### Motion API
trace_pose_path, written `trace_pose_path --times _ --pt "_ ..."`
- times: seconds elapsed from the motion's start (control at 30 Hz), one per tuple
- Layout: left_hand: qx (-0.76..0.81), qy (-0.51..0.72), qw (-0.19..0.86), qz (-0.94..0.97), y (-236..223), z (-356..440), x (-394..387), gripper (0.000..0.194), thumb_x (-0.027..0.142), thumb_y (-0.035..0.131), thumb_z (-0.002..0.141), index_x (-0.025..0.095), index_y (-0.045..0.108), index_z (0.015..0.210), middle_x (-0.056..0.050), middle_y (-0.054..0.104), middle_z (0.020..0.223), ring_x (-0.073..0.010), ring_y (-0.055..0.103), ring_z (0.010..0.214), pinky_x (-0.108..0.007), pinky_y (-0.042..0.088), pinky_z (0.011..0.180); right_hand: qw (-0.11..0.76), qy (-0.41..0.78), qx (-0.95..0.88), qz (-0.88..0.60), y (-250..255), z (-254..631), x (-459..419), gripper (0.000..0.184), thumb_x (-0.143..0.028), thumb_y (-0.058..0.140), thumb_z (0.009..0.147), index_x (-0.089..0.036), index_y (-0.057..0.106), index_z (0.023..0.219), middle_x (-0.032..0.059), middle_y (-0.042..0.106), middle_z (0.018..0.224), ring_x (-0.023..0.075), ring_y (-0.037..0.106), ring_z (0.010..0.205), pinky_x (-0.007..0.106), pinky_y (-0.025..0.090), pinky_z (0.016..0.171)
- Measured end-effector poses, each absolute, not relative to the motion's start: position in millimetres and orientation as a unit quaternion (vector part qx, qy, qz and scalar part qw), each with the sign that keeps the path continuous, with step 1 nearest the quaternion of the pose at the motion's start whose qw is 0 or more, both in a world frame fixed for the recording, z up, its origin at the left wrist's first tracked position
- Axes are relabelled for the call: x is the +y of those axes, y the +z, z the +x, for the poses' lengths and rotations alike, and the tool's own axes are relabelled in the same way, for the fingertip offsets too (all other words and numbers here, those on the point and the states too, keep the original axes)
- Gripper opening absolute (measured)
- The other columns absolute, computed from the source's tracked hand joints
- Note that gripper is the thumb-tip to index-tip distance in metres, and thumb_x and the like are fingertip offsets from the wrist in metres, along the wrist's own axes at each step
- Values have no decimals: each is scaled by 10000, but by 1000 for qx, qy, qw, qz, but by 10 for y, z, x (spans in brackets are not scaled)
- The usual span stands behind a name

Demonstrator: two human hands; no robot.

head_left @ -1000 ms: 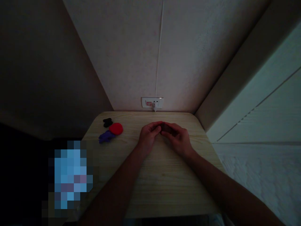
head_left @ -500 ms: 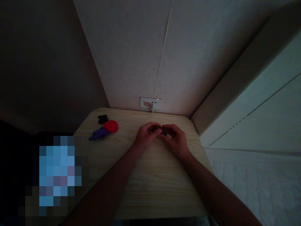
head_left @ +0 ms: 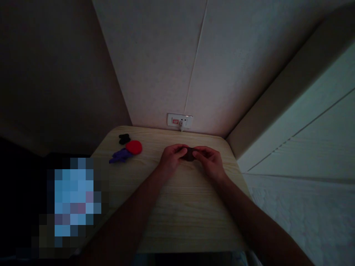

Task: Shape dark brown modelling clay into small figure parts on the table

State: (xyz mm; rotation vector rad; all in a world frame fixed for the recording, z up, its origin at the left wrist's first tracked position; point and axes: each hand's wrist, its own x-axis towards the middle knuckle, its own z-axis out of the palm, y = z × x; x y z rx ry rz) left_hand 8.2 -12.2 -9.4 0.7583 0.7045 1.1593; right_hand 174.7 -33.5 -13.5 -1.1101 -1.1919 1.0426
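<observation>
Between my two hands is a dark brown lump (head_left: pixel 190 154) that looks like modelling clay. My left hand (head_left: pixel 173 157) pinches its left side, thumb on the near face and fingers behind. The right side is gripped the same way by my right hand (head_left: pixel 211 160). Fingers cover both ends of the lump, so its full shape is hidden. Away to the left on the table lie a flat red round piece (head_left: pixel 134 147), a purple jagged piece (head_left: pixel 121 155) touching or just under it, and small black pieces (head_left: pixel 124 139).
The pale wooden table (head_left: pixel 191 214) backs onto a wall with a socket (head_left: pixel 179 120), which has a plug in it. A white panelled cabinet (head_left: pixel 310 136) borders the right side, with a whitish quilted surface (head_left: pixel 288 210) below. A blurred-out bluish patch (head_left: pixel 74 195) covers the lower left.
My right thumb has shifted onto the lump's near face, and my left thumb has drawn back left, exposing more of the lump. The whole view has shifted slightly.
</observation>
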Motion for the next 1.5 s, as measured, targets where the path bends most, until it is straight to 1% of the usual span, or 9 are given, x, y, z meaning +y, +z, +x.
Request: trace_pose_path --times 0.1,0.17,0.3,0.5,0.8,0.97,1.13,1.3,1.5 --pt "324 540 700 338 -94 89 -116 383 361 927 605 141 762 872 -54 763 817 -211 710 766 -394 568 810 570 441 -511 -468 -144 1739 -329 398 -521 876 754 -223 788 1002 75 834 976 250 793 884 432 662 852" --pt "344 573 637 385 -90 90 -116 334 330 907 648 154 769 895 -55 772 868 -205 710 817 -375 558 843 561 417 -529 -481 -120 1733 -350 436 -516 858 782 -231 776 1101 81 823 1058 244 792 933 407 658 860" --pt "368 590 518 499 -60 79 -143 241 234 882 678 179 789 894 -54 783 931 -202 712 909 -334 543 886 544 389 -532 -520 -66 1738 -391 538 -548 842 790 -230 739 1212 101 800 1129 228 793 836 371 663 761" --pt "362 563 533 517 -34 66 -187 262 256 877 679 170 791 910 -82 793 957 -227 725 915 -353 562 860 544 425 -511 -513 -86 1762 -353 453 -535 901 709 -217 807 1018 91 843 1032 269 799 953 437 644 930" --pt "357 560 576 477 -93 72 -168 288 316 848 708 151 752 922 -57 759 857 -192 691 781 -328 557 779 556 500 -470 -469 -51 1652 -368 342 -407 922 651 -192 791 882 40 823 865 193 767 790 330 625 822" --pt "370 562 531 515 -116 74 -177 262 359 808 767 164 726 920 -71 722 913 -200 687 848 -340 570 808 556 421 -519 -493 -89 1629 -371 250 -368 840 701 -185 764 854 44 779 799 183 712 704 308 589 698" --pt "421 589 399 562 -88 84 -220 398 326 894 687 203 739 1032 -100 616 1186 -219 661 1036 -327 611 823 558 191 -647 -483 -30 1738 -349 174 -251 765 778 -202 728 941 51 751 881 187 692 766 329 580 735" --pt "402 597 503 478 -82 134 -233 534 297 946 638 175 687 1089 -103 746 1094 -236 734 1034 -370 630 891 555 62 -701 -443 -2 1766 -356 166 -194 724 855 -221 692 1015 61 746 958 195 703 860 335 591 785" --pt "396 607 545 421 -47 118 -224 553 244 940 578 116 764 1087 -144 810 1071 -272 776 1005 -408 630 910 549 72 -708 -438 -12 1706 -370 209 -147 700 837 -228 689 1030 59 762 975 186 719 839 325 604 768"
